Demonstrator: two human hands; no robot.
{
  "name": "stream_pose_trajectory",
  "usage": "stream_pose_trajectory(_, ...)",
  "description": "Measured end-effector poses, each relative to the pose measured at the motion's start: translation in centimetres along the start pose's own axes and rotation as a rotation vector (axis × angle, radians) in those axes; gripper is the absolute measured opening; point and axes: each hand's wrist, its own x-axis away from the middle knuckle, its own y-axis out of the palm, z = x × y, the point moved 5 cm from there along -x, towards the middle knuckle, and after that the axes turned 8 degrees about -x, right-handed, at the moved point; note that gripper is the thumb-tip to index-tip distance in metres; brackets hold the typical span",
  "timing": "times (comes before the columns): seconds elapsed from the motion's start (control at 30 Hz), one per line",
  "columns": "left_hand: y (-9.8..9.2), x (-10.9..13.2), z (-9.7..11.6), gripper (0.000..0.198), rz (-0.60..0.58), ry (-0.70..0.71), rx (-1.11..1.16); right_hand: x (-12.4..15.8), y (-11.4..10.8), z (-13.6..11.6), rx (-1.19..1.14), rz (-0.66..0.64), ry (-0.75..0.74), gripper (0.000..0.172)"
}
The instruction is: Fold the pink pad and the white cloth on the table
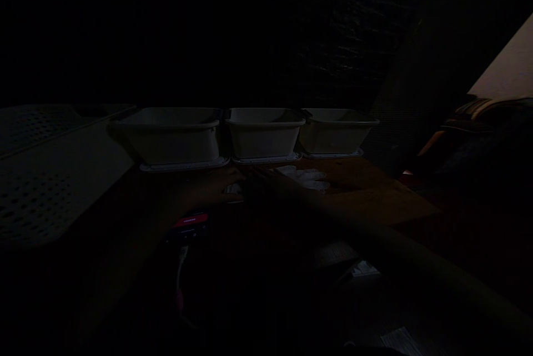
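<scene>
The picture is very dark. My left hand (219,182) reaches over the wooden table, its fingers apart and lying about a pale piece of cloth (234,191). Right beside it, my right hand (268,182) lies low over the table, fingers seemingly stretched out flat. White gloves (310,178) stick out past the right hand, and part of them is hidden under it. Both hands touch or nearly touch this white fabric; darkness hides the exact contact. Below my left wrist lies a phone (189,225) with a lit red bar on its screen.
Three pale bins (179,142) stand in a row on white lids or trays (266,160) along the table's back. A perforated white basket (83,161) is at the left. From the phone runs a cable (179,284). Small pale pieces (365,268) lie at the front right.
</scene>
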Motion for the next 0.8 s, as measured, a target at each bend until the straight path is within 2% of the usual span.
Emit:
stream_pose_trajectory(0.03, 0.0, 0.0, -0.1, 0.049, 0.006, 0.007, 0.018, -0.8, 1.1, 0.3, 0.025, -0.028, 0.172, 0.059)
stream_pose_trajectory(0.07, 0.1, 0.0, -0.2, 0.050, 0.008, 0.003, 0.030, -1.4, 2.0, 0.2, 0.032, -0.051, 0.216, 0.060)
stream_pose_trajectory(0.17, 0.5, 0.1, -0.7, 0.051, -0.002, -0.046, 0.037, -2.1, 3.3, -0.1, 0.018, -0.175, 0.051, 0.062)
stream_pose_trajectory(0.23, 0.6, 0.1, -1.0, 0.052, -0.010, -0.070, 0.029, -1.1, 3.3, -0.2, -0.001, -0.272, -0.085, 0.062)
stream_pose_trajectory(0.3, 0.7, 0.1, -1.2, 0.052, -0.023, -0.086, 0.031, 0.7, 2.5, -0.3, -0.024, -0.332, -0.196, 0.062)
stream_pose_trajectory(0.47, 0.7, 0.2, -1.2, 0.052, -0.037, -0.120, 0.028, 5.4, -1.3, -1.3, -0.047, -0.304, -0.391, 0.059)
stream_pose_trajectory(0.6, 0.9, 0.1, -1.5, 0.048, -0.044, -0.118, 0.022, 6.4, -3.6, -1.3, -0.026, -0.327, -0.398, 0.052)
stream_pose_trajectory(0.7, 1.0, 0.1, -1.7, 0.048, -0.054, -0.134, 0.005, 6.6, -4.5, -0.9, -0.012, -0.344, -0.369, 0.051)
stream_pose_trajectory(0.8, 0.9, 0.2, -1.5, 0.049, -0.065, -0.156, -0.008, 7.1, -5.0, -0.6, 0.023, -0.346, -0.408, 0.052)
